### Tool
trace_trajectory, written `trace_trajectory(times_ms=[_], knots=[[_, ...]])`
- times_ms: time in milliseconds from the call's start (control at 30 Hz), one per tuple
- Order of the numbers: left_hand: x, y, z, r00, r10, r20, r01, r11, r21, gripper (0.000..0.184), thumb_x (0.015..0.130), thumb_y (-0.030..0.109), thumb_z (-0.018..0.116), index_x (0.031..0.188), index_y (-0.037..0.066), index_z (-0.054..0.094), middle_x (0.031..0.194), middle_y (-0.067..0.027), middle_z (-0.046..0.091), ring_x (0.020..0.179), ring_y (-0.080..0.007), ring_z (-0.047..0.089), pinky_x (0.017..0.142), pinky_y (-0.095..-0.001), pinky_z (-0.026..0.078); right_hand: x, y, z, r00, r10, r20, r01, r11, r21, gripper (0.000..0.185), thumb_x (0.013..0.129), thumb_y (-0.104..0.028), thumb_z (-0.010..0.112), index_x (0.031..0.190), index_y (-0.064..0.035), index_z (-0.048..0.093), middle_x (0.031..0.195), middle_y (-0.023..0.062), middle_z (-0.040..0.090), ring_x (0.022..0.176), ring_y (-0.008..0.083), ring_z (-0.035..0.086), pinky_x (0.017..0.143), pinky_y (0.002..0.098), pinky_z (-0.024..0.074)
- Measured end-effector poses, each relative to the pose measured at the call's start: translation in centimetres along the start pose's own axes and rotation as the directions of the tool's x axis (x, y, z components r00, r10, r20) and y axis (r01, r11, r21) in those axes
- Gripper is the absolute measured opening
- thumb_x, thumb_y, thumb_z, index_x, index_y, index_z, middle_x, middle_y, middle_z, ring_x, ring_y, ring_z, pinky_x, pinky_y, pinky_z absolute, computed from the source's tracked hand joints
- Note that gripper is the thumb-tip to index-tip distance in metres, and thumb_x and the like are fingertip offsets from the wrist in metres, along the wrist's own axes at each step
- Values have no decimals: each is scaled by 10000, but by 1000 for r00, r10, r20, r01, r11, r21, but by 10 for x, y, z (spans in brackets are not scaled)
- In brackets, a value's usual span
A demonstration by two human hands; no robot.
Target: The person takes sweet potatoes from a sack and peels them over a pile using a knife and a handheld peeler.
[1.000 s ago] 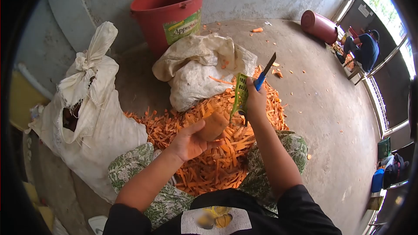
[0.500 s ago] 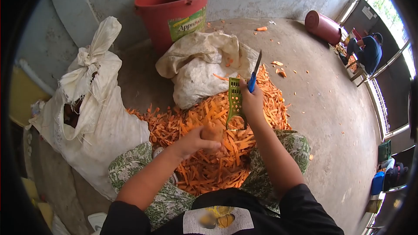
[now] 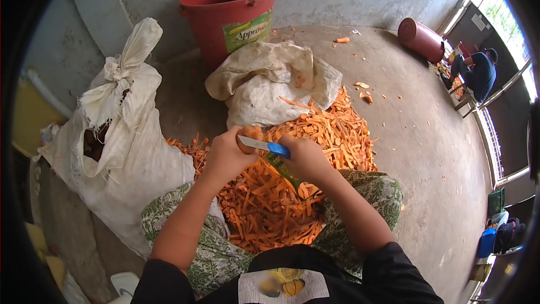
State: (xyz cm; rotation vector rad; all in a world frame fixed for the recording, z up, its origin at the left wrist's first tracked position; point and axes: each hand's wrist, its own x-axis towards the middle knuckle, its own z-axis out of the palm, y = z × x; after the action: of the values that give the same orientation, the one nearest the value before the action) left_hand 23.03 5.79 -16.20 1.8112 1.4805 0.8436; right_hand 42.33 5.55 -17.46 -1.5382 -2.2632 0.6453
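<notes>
Our left hand (image 3: 228, 153) has carried the carrot (image 3: 246, 137) from over the middle of the peelings pile (image 3: 270, 214) toward its far left edge, near the open white sack (image 3: 256, 104). Our right hand (image 3: 305, 159) has come down beside it. The blue-handled knife (image 3: 264, 146), earlier pointing away from us, now points left, blade crossing the carrot; the green slotted grater (image 3: 283, 171) has swung below our right hand, partly hidden.

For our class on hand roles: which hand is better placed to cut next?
Probably the right hand: it grips the blue-handled metal knife, blade at the rounded orange root in the left hand.
</notes>
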Motion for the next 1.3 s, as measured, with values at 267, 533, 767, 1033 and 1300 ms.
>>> trace_trajectory(times_ms=[267, 533, 767, 1033, 1300], knots=[[-2, -3, 9, 991, 126, -49, -123, 991, 59, 349, 597, 144, 726, 871, -1, 565, 755, -138, 620, 721, -292, 620, 633, -350, 481, 0, 4, 8, 1000, -22, 16, 21, 998, 53, 141, 717, -116, 562, 833, -51, 515, 636, 175, 561, 634, 373, 564, 600, 462, 444], [-3, -9, 14, 978, 199, -58, -194, 978, 81, 404, 583, 153, 738, 909, 5, 549, 776, -149, 600, 750, -318, 601, 679, -381, 479, 10, 15, 18, 994, 112, 14, -113, 990, 86, 130, 739, -125, 570, 770, -7, 526, 646, 194, 568, 640, 379, 559, 594, 426, 442], [-25, 22, 12, 826, 562, 35, -559, 826, -71, 402, 564, 97, 746, 902, 40, 535, 811, -100, 586, 735, -248, 595, 675, -326, 480, 25, 73, 35, 934, 355, 41, -358, 925, 125, 241, 823, -221, 493, 846, -12, 612, 711, 206, 594, 692, 344, 592, 639, 406, 464], [-24, -8, 30, 928, 129, 349, 154, 721, -676, 470, 757, 340, 680, 1041, 27, 473, 882, -83, 571, 759, -189, 587, 691, -294, 479, 29, 50, 8, 830, 511, -225, -413, 833, 369, 271, 837, -260, 520, 836, 6, 571, 601, 163, 552, 556, 302, 539, 553, 388, 416], [-30, -10, 60, 711, -105, 695, 702, 55, -710, 449, 890, 479, 396, 1035, 64, 487, 850, -94, 579, 726, -192, 584, 606, -312, 490, 29, 9, 0, 694, 711, -114, -163, 309, 937, 291, 883, -255, 504, 669, -59, 498, 539, -9, 471, 444, 86, 424, 426, 256, 337]])
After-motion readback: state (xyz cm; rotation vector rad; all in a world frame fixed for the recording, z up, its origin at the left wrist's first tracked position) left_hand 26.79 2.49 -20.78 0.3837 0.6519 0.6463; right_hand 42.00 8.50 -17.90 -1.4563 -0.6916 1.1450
